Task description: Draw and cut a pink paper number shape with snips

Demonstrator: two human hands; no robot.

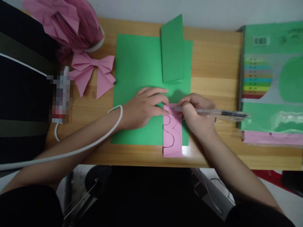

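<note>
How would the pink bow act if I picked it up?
The pink bow would probably feel light, since it looks like folded paper. Its creases might keep it fairly stiff, but the spread tails could bend or crumple.

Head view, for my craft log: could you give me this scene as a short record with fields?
Left hand: fingertips at the pink strip's upper left edge
Right hand: holding a pen, its tip near the strip's top
Pink strip: curved dark lines drawn on it; reaches past the green sheet's near edge
Left of sheet: pink paper bow
Far part of sheet: folded green paper
Far right: green package on the wooden table
</note>
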